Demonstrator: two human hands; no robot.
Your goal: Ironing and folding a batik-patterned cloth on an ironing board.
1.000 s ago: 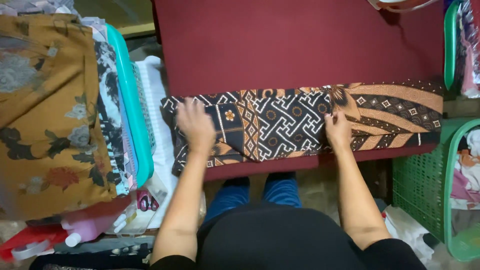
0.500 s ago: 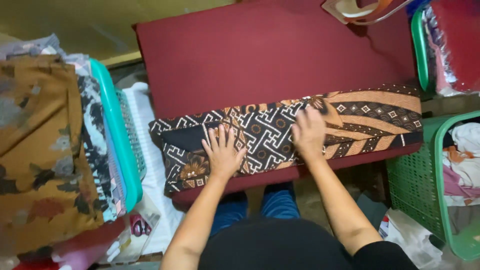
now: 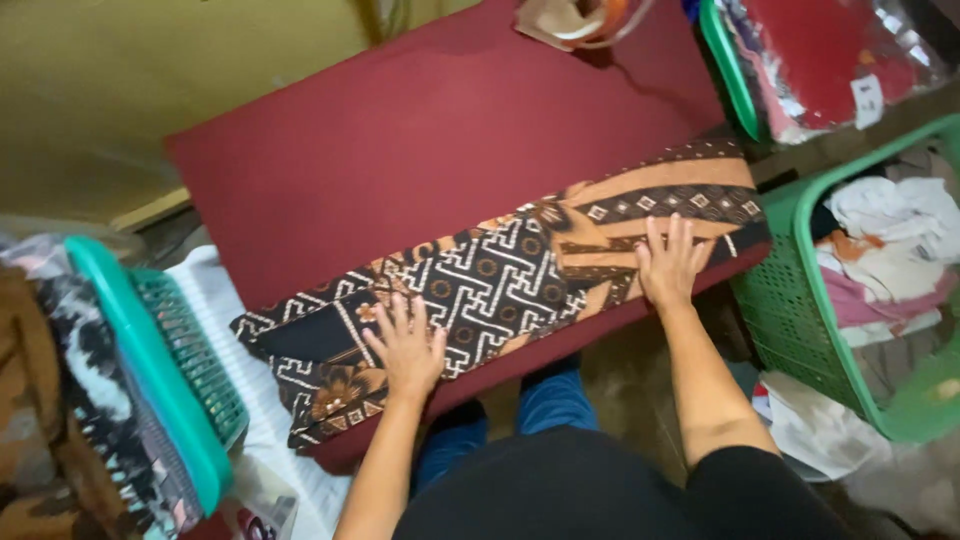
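Observation:
A long folded cloth (image 3: 500, 280) with black, white and orange-brown patterns lies along the near edge of a dark red padded table (image 3: 400, 150). My left hand (image 3: 407, 345) rests flat on its left part, fingers spread. My right hand (image 3: 670, 262) presses flat on the right part, near the brown striped end. Neither hand grips anything. The cloth's left end hangs slightly over the table's corner.
A teal basket (image 3: 150, 380) piled with folded patterned fabrics stands at the left. A green basket (image 3: 850, 340) of crumpled clothes stands at the right. Another teal-rimmed basket (image 3: 730, 70) with wrapped red cloth is at the top right. A yellow wall lies behind.
Both hands have slid along the cloth, the right one out toward the right end. The view has tilted, so the table now appears slanted.

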